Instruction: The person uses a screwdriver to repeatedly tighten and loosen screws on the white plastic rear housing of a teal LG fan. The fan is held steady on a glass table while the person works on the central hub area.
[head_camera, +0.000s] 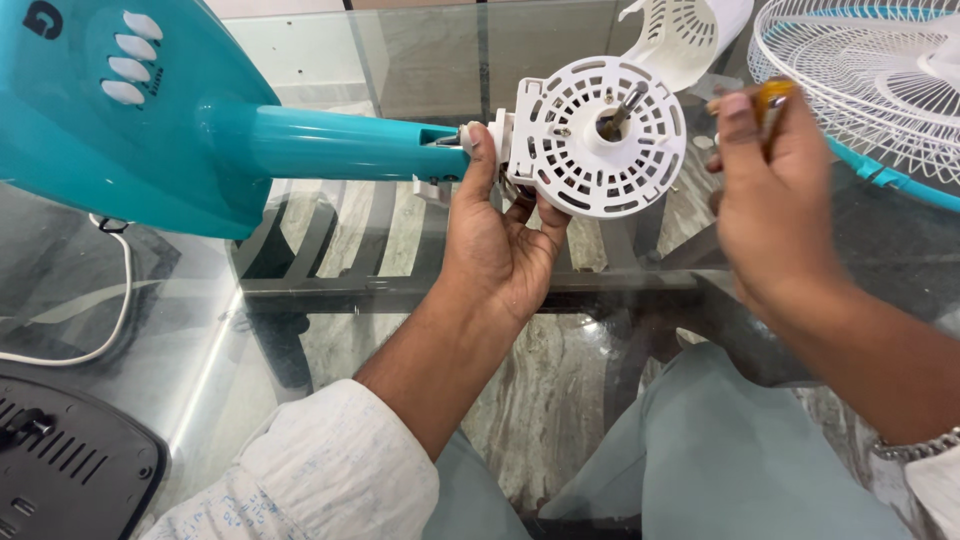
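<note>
We see the teal plastic fan base and stem (200, 130) lying across the glass tabletop (330, 260). At the stem's end, our left hand (495, 250) cups the round white vented motor housing (600, 135), thumb and fingers pressed to its rim. Our right hand (770, 200) is closed around an amber-handled screwdriver (772, 100). If that support loosens, the housing could probably sag and strain the joint.

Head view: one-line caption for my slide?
Left hand steadies white motor housing on teal fan stand; right hand grips amber-handled tool.
</note>
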